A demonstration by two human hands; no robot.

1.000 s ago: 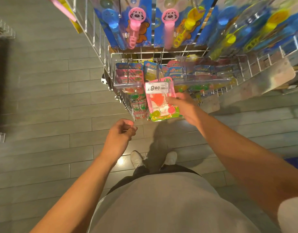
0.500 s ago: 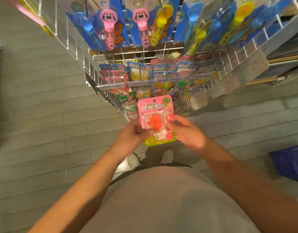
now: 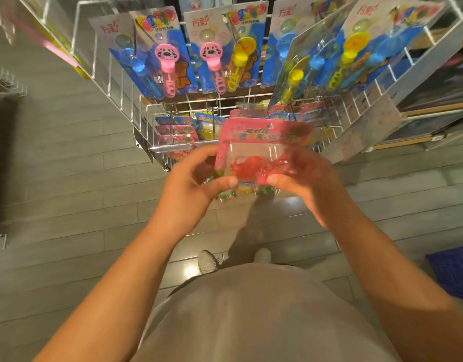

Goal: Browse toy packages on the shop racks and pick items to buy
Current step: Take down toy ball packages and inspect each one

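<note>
Both hands now hold the pink toy package (image 3: 261,150): left hand (image 3: 196,184) has joined right hand (image 3: 303,178), fingers pinching its lower edges, lifted off the rack (image 3: 355,118) front edge. I judge I am inspecting it.

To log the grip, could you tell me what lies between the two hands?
In the head view, the pink toy package lies between the left hand and right hand; both grip it.

Glossy clear-plastic toy package (image 3: 261,150), metal-wire rack (image 3: 355,118)
</note>
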